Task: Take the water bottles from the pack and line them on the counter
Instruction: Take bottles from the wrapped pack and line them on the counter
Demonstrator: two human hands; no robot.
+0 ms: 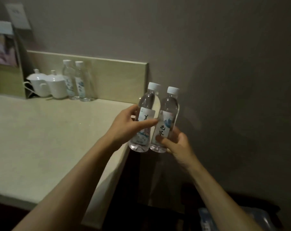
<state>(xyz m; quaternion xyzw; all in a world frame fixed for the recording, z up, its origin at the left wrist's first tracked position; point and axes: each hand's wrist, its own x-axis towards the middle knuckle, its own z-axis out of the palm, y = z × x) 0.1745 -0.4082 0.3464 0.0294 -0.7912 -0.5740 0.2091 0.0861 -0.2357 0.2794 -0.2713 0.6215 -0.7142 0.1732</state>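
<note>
A: Head view: how much room on the bench point(41, 139)?

B: Plenty. Its pale, speckled top is bare from the front edge almost to the back. Both hands hold bottles past its right edge, upright and side by side.

A: Grips?

B: The left hand point(124, 125) has its fingers wrapped round the left bottle point(144, 117); the right hand point(176, 144) clasps the right bottle point(166, 120) low down.

A: Count?

B: Four clear, white-capped bottles: two held, two standing bottles point(74, 80) at the back edge beside two white lidded cups point(48, 84). The pack point(233, 219) lies below, lower right.
</note>
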